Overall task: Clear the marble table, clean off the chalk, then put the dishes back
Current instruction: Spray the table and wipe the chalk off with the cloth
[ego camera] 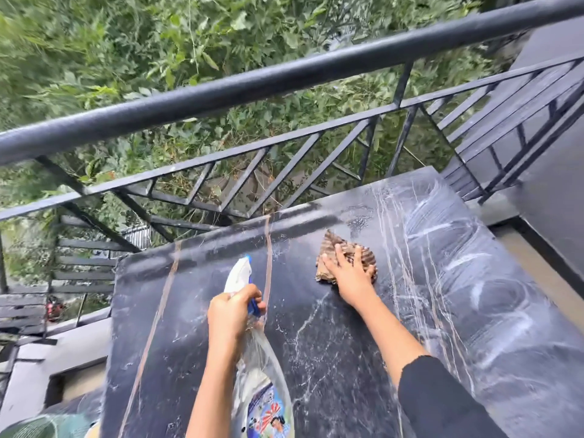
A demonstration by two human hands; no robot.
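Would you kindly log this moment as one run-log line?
phase: cleaning | left hand: grips spray bottle | right hand: presses cloth on marble table | chalk smears: right side

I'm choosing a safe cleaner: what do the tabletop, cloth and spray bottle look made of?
Tabletop: likely polished black marble, glossy with white and tan veins.
Cloth: soft woven fabric, brown-striped and crumpled.
Spray bottle: probably clear plastic, see-through body, white head, blue trigger.
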